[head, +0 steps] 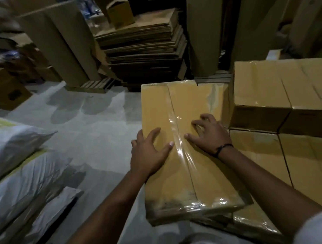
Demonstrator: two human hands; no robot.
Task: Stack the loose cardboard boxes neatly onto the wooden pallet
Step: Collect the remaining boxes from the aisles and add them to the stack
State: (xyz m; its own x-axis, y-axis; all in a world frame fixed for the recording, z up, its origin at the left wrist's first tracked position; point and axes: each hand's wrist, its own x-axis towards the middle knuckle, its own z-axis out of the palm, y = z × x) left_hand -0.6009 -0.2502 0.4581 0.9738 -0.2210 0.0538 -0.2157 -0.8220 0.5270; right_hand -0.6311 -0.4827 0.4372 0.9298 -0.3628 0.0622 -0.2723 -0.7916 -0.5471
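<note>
A long taped cardboard box (181, 110) lies in front of me on top of a lower layer of boxes (267, 154). My left hand (148, 151) rests flat on its top near the left edge, fingers spread. My right hand (210, 133), with a dark band on the wrist, presses on the top right of the tape seam, fingers arched and apart. Neither hand grips anything. Two more sealed boxes (279, 92) sit stacked on the right, one layer higher. The pallet itself is hidden under the boxes.
White filled sacks (21, 159) lie on the grey concrete floor (94, 124) at the left. A pile of flattened cartons (144, 47) stands behind, with tall upright cardboard sheets (62, 43) and loose boxes (7, 90) at the far left.
</note>
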